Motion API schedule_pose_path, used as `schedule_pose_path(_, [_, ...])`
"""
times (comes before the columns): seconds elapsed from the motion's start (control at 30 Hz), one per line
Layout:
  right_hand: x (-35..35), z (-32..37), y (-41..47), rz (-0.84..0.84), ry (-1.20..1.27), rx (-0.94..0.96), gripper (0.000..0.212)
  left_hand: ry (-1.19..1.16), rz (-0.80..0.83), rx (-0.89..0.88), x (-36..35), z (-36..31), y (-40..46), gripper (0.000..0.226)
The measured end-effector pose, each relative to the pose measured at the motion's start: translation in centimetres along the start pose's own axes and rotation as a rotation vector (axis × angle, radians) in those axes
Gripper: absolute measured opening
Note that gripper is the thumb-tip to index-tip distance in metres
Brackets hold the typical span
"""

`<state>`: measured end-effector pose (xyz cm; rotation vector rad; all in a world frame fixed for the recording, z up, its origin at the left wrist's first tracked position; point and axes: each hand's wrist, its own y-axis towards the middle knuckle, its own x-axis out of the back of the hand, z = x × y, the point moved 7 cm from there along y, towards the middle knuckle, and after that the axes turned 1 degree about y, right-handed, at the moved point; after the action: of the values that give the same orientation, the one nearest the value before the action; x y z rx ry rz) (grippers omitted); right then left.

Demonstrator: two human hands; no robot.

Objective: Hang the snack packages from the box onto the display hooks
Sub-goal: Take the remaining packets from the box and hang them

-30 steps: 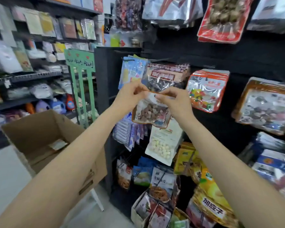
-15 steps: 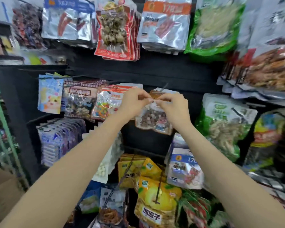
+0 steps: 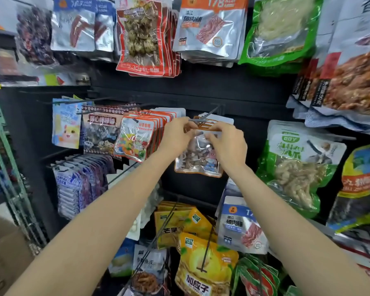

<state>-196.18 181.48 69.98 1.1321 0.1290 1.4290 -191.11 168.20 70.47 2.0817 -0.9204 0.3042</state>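
both hands are raised to the middle row of a black display wall, holding one clear snack pouch [image 3: 199, 159] with an orange border by its top edge: the left hand [image 3: 175, 133] pinches the upper left corner, the right hand [image 3: 229, 144] pinches the upper right, so each grip is closed on the pouch. the pouch hangs below the fingers, right at the tip of a dark display hook [image 3: 207, 115] that sticks out from the wall, with like pouches already on the hook behind it; whether the hook has passed through the pouch's hole cannot be told, as the fingers cover it. just left of the left hand, touching close, hangs a thick stack of orange-topped candy bags [image 3: 137, 137], crowding that side. to the right, a green bag [image 3: 297, 167] hangs apart from the right hand. overhead, red-edged packs [image 3: 143, 39] and silver jerky packs [image 3: 209, 28] hang down. below the forearms, yellow bags [image 3: 203, 265] sit on lower hooks. a corner of the cardboard box [image 3: 2, 253] shows at lower left.
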Motion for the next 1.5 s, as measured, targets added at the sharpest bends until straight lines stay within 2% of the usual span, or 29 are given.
schedule_pose_path(0.17, [-1.2,0.6,0.5,-0.012,-0.209,0.146,0.02,0.117,-0.009,-0.074,-1.0,-0.3,1.1,0.007])
schedule_pose_path(0.27, [-1.5,0.9,0.6,-0.018,-0.304,0.196,0.025,0.164,-0.017,-0.062,-1.1,0.2,1.0,0.02])
schedule_pose_path(0.37, [-1.1,1.4,-0.5,-0.112,-0.295,0.225,0.04,0.133,-0.042,-0.015,-0.5,0.9,0.3,0.039])
schedule_pose_path(0.43, [-0.7,1.8,-1.8,-0.191,-0.315,0.26,0.043,0.122,-0.038,-0.015,0.0,1.0,-0.3,0.042])
schedule_pose_path(0.5, [-1.0,2.4,-3.2,-0.173,-0.321,0.314,0.035,0.105,-0.033,-0.04,0.5,1.2,-1.0,0.036])
schedule_pose_path(0.63, [-3.7,4.4,-5.3,0.067,-0.176,0.328,0.016,0.131,-0.042,-0.075,2.8,2.6,-2.0,0.025])
schedule_pose_path(0.83, [-9.9,12.3,-7.6,0.263,0.027,0.392,0.026,0.14,-0.063,-0.036,10.9,8.1,-4.9,0.012])
schedule_pose_path(0.93, [-14.2,17.7,-9.5,0.368,0.093,0.422,0.013,0.215,-0.075,0.03,16.7,12.8,-7.4,0.009])
schedule_pose_path(0.97, [-15.7,19.6,-10.3,0.411,0.114,0.425,0.009,0.251,-0.071,0.075,18.8,14.9,-8.4,0.009])
schedule_pose_path(1.1, [-23.2,27.3,-14.3,0.592,0.168,0.429,0.013,0.435,0.036,0.333,26.8,24.4,-13.2,0.012])
schedule_pose_path(1.27, [-34.0,35.0,-21.3,0.932,0.194,0.395,0.016,0.684,0.183,0.615,35.2,34.8,-20.7,0.019])
schedule_pose_path(1.5, [-50.5,41.3,-30.7,1.397,0.124,0.468,0.021,0.695,0.272,1.026,41.6,50.1,-29.1,0.027])
